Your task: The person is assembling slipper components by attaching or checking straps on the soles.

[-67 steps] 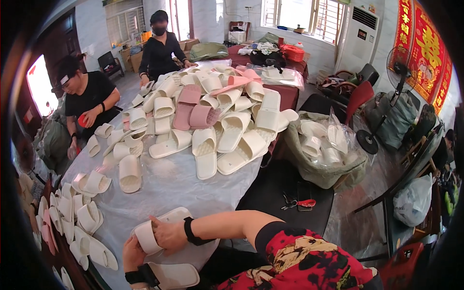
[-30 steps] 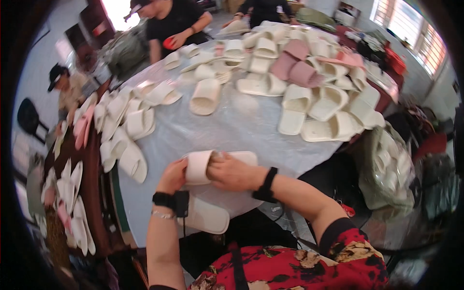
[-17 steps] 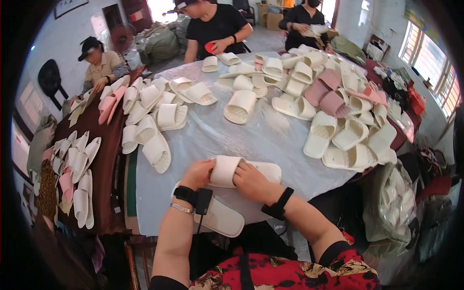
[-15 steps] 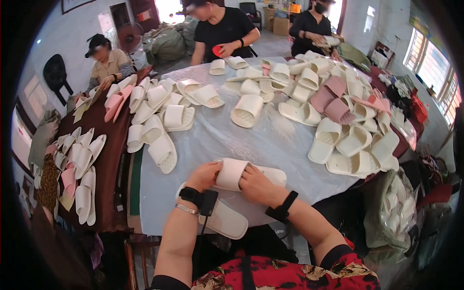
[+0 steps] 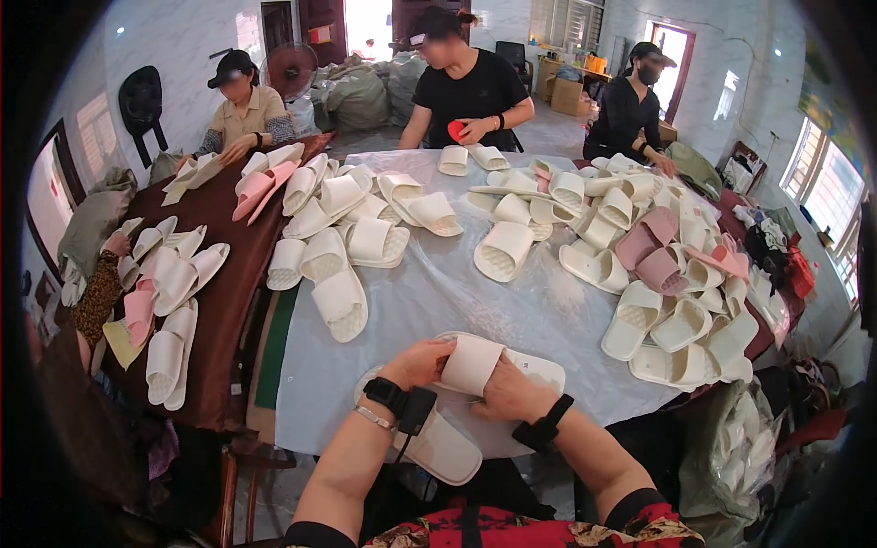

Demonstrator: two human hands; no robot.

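Head view: the left hand grips one edge of a white slipper, the right hand its strap, fingertips hidden, at the table's near side. A black wrist box partly covers another slipper; beyond lie heaped slippers and a mauve pair.

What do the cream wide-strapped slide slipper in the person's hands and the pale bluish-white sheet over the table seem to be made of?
Cream wide-strapped slide slipper: probably moulded foam or soft plastic, matte; its strap shows no weave, though rubber is possible.
Pale bluish-white sheet: likely thin plastic film, somewhat glossy; it shows fine wrinkles and bright streaks.
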